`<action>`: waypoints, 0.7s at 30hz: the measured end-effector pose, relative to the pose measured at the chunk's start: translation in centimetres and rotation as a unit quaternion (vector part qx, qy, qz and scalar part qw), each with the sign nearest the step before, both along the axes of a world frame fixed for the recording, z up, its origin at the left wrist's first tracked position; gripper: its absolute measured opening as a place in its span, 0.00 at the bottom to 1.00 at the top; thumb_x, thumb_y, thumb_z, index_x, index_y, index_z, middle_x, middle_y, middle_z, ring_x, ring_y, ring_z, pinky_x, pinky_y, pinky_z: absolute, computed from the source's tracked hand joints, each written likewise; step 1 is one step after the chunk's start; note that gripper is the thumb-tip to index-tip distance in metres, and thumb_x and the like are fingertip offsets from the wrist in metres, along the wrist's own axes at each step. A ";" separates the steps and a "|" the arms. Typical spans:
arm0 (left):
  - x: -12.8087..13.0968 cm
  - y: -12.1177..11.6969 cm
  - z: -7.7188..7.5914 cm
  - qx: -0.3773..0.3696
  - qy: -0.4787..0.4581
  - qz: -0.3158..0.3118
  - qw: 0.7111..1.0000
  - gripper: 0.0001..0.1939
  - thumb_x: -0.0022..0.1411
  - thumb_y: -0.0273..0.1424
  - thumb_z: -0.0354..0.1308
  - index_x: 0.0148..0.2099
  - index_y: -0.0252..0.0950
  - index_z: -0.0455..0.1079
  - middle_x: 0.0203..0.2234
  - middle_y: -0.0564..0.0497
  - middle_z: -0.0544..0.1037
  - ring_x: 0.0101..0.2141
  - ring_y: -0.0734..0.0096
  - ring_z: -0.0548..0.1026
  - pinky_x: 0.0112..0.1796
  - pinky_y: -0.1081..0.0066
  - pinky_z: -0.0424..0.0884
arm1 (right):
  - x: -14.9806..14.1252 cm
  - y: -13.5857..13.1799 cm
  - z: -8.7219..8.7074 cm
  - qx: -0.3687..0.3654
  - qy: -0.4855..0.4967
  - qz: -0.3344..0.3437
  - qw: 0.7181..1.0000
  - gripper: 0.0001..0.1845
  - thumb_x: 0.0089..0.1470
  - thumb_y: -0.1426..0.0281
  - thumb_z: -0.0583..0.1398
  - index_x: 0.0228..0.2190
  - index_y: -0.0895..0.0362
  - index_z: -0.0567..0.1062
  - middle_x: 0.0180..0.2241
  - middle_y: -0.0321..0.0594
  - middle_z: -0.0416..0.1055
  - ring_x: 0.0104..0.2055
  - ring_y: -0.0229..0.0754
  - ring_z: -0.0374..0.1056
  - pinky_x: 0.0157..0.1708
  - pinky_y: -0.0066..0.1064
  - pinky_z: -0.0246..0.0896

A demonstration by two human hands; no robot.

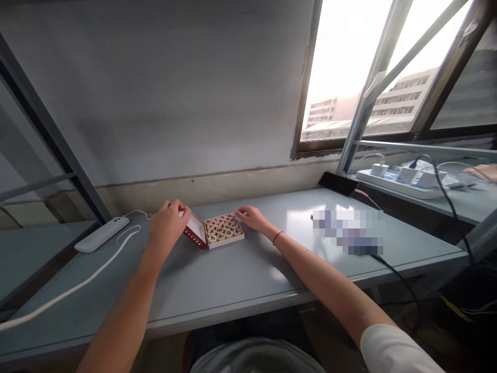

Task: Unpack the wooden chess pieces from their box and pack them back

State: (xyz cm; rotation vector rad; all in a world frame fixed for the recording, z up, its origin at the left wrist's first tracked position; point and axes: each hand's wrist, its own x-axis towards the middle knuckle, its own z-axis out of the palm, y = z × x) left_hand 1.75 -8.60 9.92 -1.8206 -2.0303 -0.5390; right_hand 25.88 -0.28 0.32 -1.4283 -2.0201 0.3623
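Note:
A small white box (227,242) of Chinese chess pieces (221,227) lies on the grey desk, its round pieces in rows with red and black characters. Its dark red lid (196,231), pale on the inside, is tilted up along the box's left side. My left hand (170,221) is closed on the lid's upper left edge, fingers bent over it. At the box's back right corner, my right hand (252,217) holds the side with its fingertips; part of the grip is hidden. A thin red cord circles the right wrist.
A white power strip (101,234) and its thick white cable lie at left. To the right are a blurred-out object (347,232) with a black cable and a dark flat device (337,182). Another power strip (404,184) with chargers is beyond; a person's hand (483,172) shows there.

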 end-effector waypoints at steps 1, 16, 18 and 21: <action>-0.4 -0.1 0.2 -0.014 -0.003 0.013 1.000 0.15 0.61 0.40 0.45 0.38 0.38 0.69 0.35 0.46 0.71 0.32 0.62 0.71 0.35 0.67 0.64 | 0.0 0.0 0.0 -0.004 -0.008 0.003 1.000 0.17 0.56 0.62 0.51 0.34 0.59 0.76 0.37 0.43 0.73 0.37 0.40 0.66 0.35 0.25 0.55; -0.2 4.2 -5.5 -0.291 -0.038 -0.136 0.946 0.23 0.64 0.34 0.38 0.38 0.33 0.74 0.38 0.40 0.78 0.38 0.57 0.75 0.36 0.68 0.66 | -0.9 -1.1 0.6 -0.211 0.063 0.076 0.972 0.14 0.52 0.68 0.52 0.33 0.61 0.75 0.20 0.38 0.70 0.16 0.31 0.59 0.17 0.21 0.54; 0.1 4.5 -6.0 -0.283 -0.046 -0.142 0.948 0.23 0.64 0.33 0.37 0.39 0.32 0.74 0.40 0.38 0.77 0.40 0.57 0.74 0.36 0.68 0.66 | -1.1 -1.3 0.6 -0.209 0.061 0.081 0.973 0.14 0.52 0.67 0.52 0.33 0.60 0.75 0.19 0.37 0.69 0.15 0.31 0.58 0.16 0.21 0.54; -0.1 5.0 -6.4 -0.268 -0.057 -0.149 0.950 0.23 0.64 0.32 0.36 0.41 0.32 0.73 0.42 0.39 0.77 0.41 0.59 0.74 0.38 0.69 0.66 | -1.3 -1.5 0.8 -0.207 0.056 0.073 0.974 0.13 0.52 0.67 0.53 0.33 0.60 0.75 0.18 0.36 0.69 0.14 0.30 0.57 0.15 0.20 0.53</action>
